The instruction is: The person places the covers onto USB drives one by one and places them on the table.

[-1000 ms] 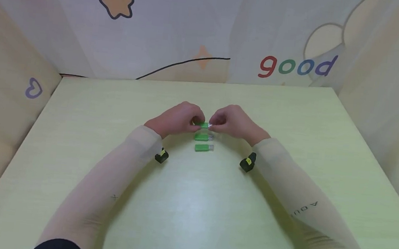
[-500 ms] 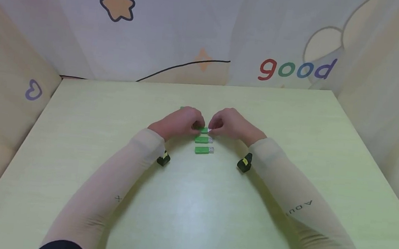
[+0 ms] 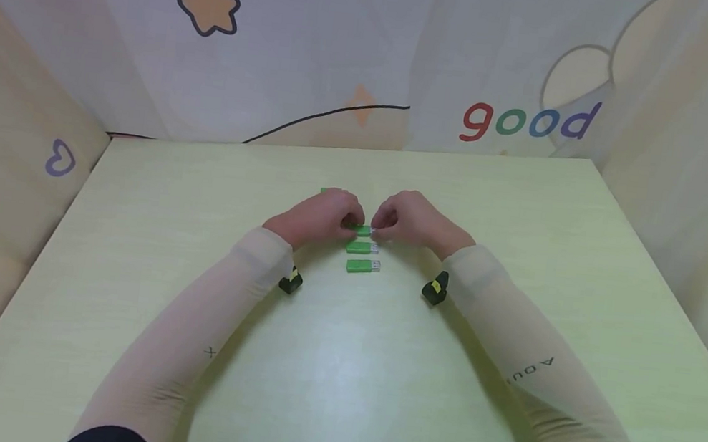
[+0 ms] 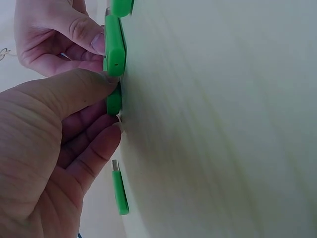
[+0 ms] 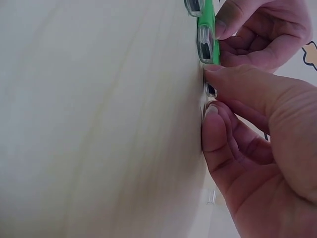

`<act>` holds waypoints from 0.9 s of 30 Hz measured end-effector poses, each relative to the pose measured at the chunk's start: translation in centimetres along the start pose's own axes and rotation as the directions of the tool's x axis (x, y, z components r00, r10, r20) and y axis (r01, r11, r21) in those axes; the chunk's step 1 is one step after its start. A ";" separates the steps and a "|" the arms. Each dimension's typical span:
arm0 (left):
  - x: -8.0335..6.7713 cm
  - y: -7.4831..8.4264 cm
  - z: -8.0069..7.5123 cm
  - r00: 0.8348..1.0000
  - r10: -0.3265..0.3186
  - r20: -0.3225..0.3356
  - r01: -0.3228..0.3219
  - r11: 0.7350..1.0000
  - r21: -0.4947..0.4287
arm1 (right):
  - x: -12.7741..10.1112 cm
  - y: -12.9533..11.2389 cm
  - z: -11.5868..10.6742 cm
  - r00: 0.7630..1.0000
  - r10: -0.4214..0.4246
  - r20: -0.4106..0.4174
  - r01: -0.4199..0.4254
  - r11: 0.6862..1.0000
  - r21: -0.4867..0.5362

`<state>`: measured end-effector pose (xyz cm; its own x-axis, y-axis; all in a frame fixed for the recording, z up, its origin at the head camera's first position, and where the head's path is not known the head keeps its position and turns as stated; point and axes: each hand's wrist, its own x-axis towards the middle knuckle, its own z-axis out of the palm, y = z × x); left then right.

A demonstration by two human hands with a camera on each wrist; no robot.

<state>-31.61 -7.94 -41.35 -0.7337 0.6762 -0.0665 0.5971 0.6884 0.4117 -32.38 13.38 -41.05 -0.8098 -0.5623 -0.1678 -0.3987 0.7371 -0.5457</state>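
Observation:
Both hands meet over the farthest of three green USB flash drives lined up in a column in the head view. My left hand pinches the green body of this USB flash drive between thumb and fingers, right at the table. My right hand pinches its connector end, where a clear cap shows between thumb and forefinger. On the near side lie the middle flash drive and the nearest flash drive, side by side, connectors pointing right.
Another green flash drive lies beyond my left hand, mostly hidden behind it in the head view. A small clear piece sits beyond my right hand. The pale table ends at a printed curtain.
Since a second ago, both hands have brought the farthest flash drive slightly nearer to the other two. The drive behind the left hand has come partly into view. Over the last half second little moves.

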 end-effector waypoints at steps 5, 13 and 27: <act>0.0 0.1 -0.1 1.000 -0.011 0.007 0.011 1.000 -0.004 | -0.1 0.0 0.0 1.000 0.010 0.001 -0.010 1.000 0.013; -0.5 -0.4 -0.7 0.995 -0.094 0.019 0.095 0.989 -0.111 | -0.1 0.3 -0.5 0.999 0.031 0.019 -0.032 0.999 0.036; 0.8 -2.6 -3.1 0.989 -0.129 -0.078 0.136 0.985 0.104 | 1.4 1.8 -4.9 0.992 0.087 -0.093 -0.094 0.993 -0.073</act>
<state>-34.74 -10.00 -39.64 -0.8275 0.5595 -0.0474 0.5219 0.7976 0.3023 -36.36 15.71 -38.29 -0.8777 -0.4590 -0.1378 -0.3513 0.8118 -0.4665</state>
